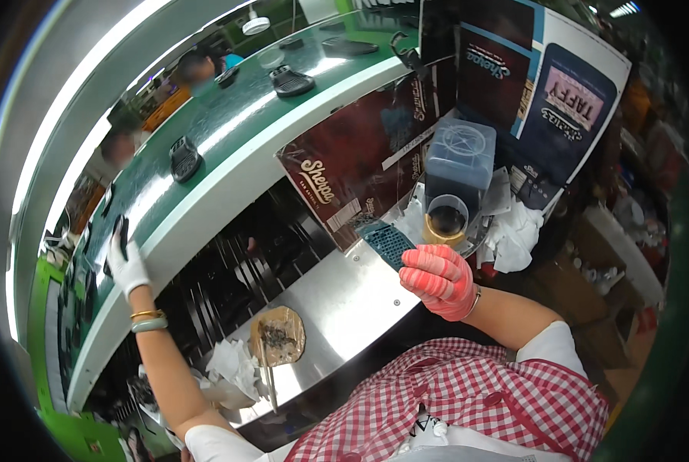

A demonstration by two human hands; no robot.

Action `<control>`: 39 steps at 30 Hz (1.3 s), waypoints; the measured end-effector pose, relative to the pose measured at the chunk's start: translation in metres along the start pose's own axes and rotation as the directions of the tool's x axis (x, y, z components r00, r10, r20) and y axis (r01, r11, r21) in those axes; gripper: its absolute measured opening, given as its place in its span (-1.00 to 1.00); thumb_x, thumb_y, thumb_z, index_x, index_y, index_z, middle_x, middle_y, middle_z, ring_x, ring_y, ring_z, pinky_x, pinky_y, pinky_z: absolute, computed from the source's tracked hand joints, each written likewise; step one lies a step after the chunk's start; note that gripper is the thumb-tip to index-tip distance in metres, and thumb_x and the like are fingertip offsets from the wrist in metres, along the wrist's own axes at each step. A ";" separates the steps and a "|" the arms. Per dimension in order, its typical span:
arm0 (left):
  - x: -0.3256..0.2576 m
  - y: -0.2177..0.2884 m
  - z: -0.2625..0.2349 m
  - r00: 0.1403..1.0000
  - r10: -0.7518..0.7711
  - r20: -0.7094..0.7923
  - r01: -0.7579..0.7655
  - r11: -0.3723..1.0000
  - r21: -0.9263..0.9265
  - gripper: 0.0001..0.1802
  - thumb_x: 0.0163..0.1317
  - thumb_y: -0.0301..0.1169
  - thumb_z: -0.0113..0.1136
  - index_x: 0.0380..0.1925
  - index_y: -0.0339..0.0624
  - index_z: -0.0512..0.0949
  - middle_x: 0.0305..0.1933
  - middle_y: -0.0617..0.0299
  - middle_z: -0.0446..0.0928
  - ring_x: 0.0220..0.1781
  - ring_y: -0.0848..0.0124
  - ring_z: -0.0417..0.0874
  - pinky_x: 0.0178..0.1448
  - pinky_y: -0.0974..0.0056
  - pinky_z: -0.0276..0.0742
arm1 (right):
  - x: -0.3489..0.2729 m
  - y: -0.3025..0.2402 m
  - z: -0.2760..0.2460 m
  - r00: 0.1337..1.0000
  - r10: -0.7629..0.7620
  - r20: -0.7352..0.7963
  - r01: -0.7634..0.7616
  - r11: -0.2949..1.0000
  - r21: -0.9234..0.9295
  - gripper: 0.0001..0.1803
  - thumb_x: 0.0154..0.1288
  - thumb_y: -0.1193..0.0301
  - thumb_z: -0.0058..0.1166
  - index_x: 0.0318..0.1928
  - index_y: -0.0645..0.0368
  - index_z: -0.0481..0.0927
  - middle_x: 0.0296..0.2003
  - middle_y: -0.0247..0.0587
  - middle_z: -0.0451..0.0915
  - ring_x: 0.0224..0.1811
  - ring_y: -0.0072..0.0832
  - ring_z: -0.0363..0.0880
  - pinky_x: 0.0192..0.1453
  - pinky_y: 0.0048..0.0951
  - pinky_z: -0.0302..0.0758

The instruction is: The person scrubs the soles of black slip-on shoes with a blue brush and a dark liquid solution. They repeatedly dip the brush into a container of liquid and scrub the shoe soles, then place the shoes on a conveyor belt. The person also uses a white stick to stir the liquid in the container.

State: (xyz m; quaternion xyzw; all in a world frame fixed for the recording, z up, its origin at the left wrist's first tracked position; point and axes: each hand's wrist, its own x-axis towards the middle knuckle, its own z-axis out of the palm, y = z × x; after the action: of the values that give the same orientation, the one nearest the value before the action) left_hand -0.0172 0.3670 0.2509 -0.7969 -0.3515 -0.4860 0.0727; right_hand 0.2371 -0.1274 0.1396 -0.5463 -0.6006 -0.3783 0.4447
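My left hand (127, 266), in a white glove, reaches out over the green conveyor belt (229, 112) at the far left. Its fingers are closed on a slim black shoe sole (121, 233), seen nearly edge-on. My right hand (439, 282) wears a red-and-pink striped glove and grips a flat, dark teal piece (387, 245) with a grid-like texture; its fingers cover one end. Just beyond that piece stands a clear cup (446, 218) with dark contents and a yellowish lower part. Behind the cup is a translucent, bluish square container (460, 150).
Black soles (290, 81) lie spaced along the belt. A metal worktop (344, 300) holds a brown round dish (280, 336) with dark residue, a stick and crumpled white paper (234, 366). White rags (515, 235) lie by the container; printed cardboard panels (498, 69) stand behind.
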 end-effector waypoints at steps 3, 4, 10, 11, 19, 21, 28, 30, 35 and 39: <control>0.037 -0.058 -0.023 0.933 -0.332 0.138 0.234 0.852 0.468 -0.25 0.05 -0.06 0.14 0.22 -0.22 0.27 0.30 -0.11 0.22 0.31 0.03 0.26 0.32 0.17 0.20 | -0.002 0.002 0.003 0.999 0.029 -0.016 -0.029 0.999 -0.023 -0.60 -0.09 0.55 0.30 -0.15 0.08 0.54 -0.09 -0.26 0.54 -0.15 -0.37 0.54 -0.12 -0.41 0.55; 0.045 -0.072 -0.027 0.863 -0.464 0.200 0.337 0.823 0.457 -0.20 0.02 -0.04 0.16 0.23 -0.23 0.25 0.29 -0.14 0.23 0.30 0.01 0.27 0.32 0.16 0.21 | -0.003 0.002 0.006 0.999 0.040 -0.026 -0.041 0.999 -0.019 -0.60 -0.09 0.55 0.30 -0.15 0.08 0.54 -0.09 -0.26 0.54 -0.15 -0.37 0.54 -0.12 -0.41 0.54; 0.067 -0.100 -0.006 0.677 -0.622 0.393 0.490 0.779 0.390 -0.09 0.00 0.00 0.23 0.28 -0.30 0.17 0.30 -0.04 0.26 0.28 0.15 0.34 0.28 0.20 0.22 | -0.011 -0.002 0.014 0.995 0.103 -0.010 -0.103 0.994 -0.036 -0.62 -0.07 0.54 0.29 -0.16 0.07 0.55 -0.09 -0.26 0.54 -0.15 -0.37 0.54 -0.09 -0.39 0.54; 0.068 -0.107 -0.005 0.680 -0.607 0.411 0.488 0.794 0.364 -0.09 0.00 -0.01 0.23 0.27 -0.31 0.18 0.30 -0.04 0.26 0.28 0.16 0.34 0.28 0.21 0.22 | -0.013 -0.004 0.013 0.994 0.105 0.007 -0.105 0.994 -0.035 -0.62 -0.07 0.54 0.29 -0.16 0.07 0.55 -0.08 -0.26 0.55 -0.14 -0.36 0.54 -0.09 -0.39 0.54; 0.066 -0.138 -0.021 0.746 -0.534 0.398 0.645 0.729 -0.231 -0.38 0.08 -0.11 0.22 0.10 -0.21 0.43 -0.03 0.30 0.50 -0.12 0.52 0.45 -0.16 0.40 0.32 | -0.022 -0.012 0.006 0.992 0.128 -0.023 -0.129 0.990 -0.055 -0.64 -0.05 0.53 0.28 -0.16 0.08 0.54 -0.08 -0.25 0.55 -0.13 -0.35 0.54 -0.07 -0.39 0.54; 0.063 -0.120 -0.036 0.737 -0.593 0.324 0.667 0.716 -0.206 -0.43 0.09 -0.11 0.21 0.07 -0.19 0.47 -0.04 0.31 0.51 -0.14 0.51 0.46 -0.16 0.41 0.32 | -0.023 -0.015 0.001 0.989 0.138 -0.048 -0.141 0.989 -0.049 -0.64 -0.05 0.53 0.28 -0.16 0.08 0.54 -0.08 -0.25 0.55 -0.13 -0.35 0.54 -0.07 -0.39 0.55; -0.080 0.088 -0.050 0.943 -0.333 0.018 0.241 0.643 -0.727 -0.54 0.25 -0.31 0.02 0.11 -0.31 0.39 0.02 0.10 0.46 -0.06 0.34 0.52 0.08 0.32 0.41 | -0.028 -0.013 -0.023 0.967 0.235 -0.101 -0.232 0.972 0.038 -0.70 -0.02 0.52 0.26 -0.20 0.12 0.56 -0.17 -0.24 0.58 -0.19 -0.36 0.58 -0.15 -0.42 0.54; -0.151 0.147 -0.056 0.977 -0.197 0.078 0.185 0.619 -0.763 -0.50 0.21 -0.30 0.05 0.12 -0.32 0.38 0.04 0.06 0.42 -0.01 0.28 0.50 0.13 0.28 0.39 | -0.029 -0.007 -0.032 0.926 0.360 -0.115 -0.343 0.928 0.146 -0.71 0.01 0.51 0.26 -0.19 0.14 0.56 -0.21 -0.21 0.60 -0.22 -0.34 0.59 -0.18 -0.41 0.54; -0.307 0.218 -0.020 0.908 0.129 0.398 0.107 0.848 -0.519 -0.27 -0.13 -0.35 0.33 0.14 -0.24 0.37 0.05 -0.02 0.35 0.11 0.11 0.39 0.24 0.17 0.26 | -0.027 0.027 -0.058 0.469 0.881 0.059 -0.778 0.380 0.500 -0.76 0.19 0.43 0.16 -0.15 0.26 0.57 -0.32 -0.24 0.62 -0.34 -0.53 0.59 -0.26 -0.52 0.51; -0.358 0.238 -0.005 0.679 -0.091 0.728 0.517 0.764 -0.386 -0.29 0.04 -0.41 0.20 0.25 -0.19 0.22 0.12 0.00 0.31 0.11 0.15 0.40 0.23 0.17 0.28 | -0.023 0.070 -0.071 0.286 0.952 0.109 -0.918 0.240 0.316 -0.70 0.21 0.29 0.14 -0.17 0.27 0.60 -0.47 -0.29 0.61 -0.51 -0.65 0.52 -0.39 -0.60 0.44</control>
State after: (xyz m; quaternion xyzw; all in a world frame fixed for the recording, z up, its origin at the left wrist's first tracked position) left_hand 0.0291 0.0132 0.0116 -0.8261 -0.3271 -0.2511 -0.3841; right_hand 0.3153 -0.1929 0.1385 -0.6949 -0.1843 0.0354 0.6942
